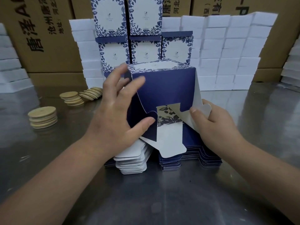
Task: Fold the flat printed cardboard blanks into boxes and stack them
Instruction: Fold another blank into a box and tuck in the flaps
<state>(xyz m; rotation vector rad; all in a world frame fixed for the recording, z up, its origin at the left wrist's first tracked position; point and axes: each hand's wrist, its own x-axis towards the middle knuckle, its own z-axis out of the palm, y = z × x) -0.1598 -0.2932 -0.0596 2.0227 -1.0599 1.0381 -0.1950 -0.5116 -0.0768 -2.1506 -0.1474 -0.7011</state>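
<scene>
1. Steel table (pixel 162 200) fills the near view, with brown cartons (pixel 48 46) standing along its far edge.
2. The right hand (pixel 217 124) pinches the box (pixel 165 88) by its right side flap: the thumb lies on the flap's white inner face and the fingers curl round behind it.
3. The left hand (pixel 113 111) is spread wide. Its thumb presses on the navy flap at the box's lower left, and its straight, blurred fingers reach over the left edge.
4. The box is half folded and sits at the centre of the view, navy face toward the person and floral panel on top. Its end flaps are still open, showing white card and a patch of leaf print.
5. At 6 o'clock from the box, right under it, lies the stack of flat blanks (pixel 199 158), navy with white tabs at its left end.
6. At 12 o'clock, just behind, finished boxes (pixel 146 51) stand stacked in rows, blue floral borders facing the person.
7. From 1 to 3 o'clock rise walls of plain white boxes (pixel 227 62), and more flank the finished ones at 11.
8. At 9 o'clock, well apart, small piles of round wooden discs (pixel 43 117) rest on the table.
</scene>
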